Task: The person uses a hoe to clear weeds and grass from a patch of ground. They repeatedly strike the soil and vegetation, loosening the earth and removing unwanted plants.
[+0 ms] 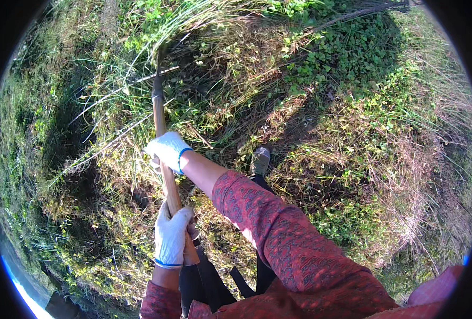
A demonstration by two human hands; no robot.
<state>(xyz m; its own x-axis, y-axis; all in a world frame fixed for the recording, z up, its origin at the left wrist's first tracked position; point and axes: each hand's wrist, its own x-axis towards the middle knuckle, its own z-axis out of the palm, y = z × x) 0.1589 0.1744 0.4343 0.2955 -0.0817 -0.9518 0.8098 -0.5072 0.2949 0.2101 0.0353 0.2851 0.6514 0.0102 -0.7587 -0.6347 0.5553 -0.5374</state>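
Note:
Both of my hands wear white knit gloves with blue cuffs and grip one long-handled cutting tool by its wooden handle (159, 119). My right hand (168, 149) is wrapped around the shaft near its middle. Lower down, my left hand (170, 235) closes on the shaft close to its butt end. The tool points away from me, and its dark metal head (158, 81) reaches into tall green grass (180, 22). Grass and shadow hide the blade's tip, so its exact shape cannot be told.
Thin dry stalks (112, 139) lie across the ground left of the handle. A long branch (355, 15) slants through the upper right, above leafy low plants (339, 60). My shoe (260, 159) stands among cut or flattened grass. Dry brush (411, 223) grows at the right.

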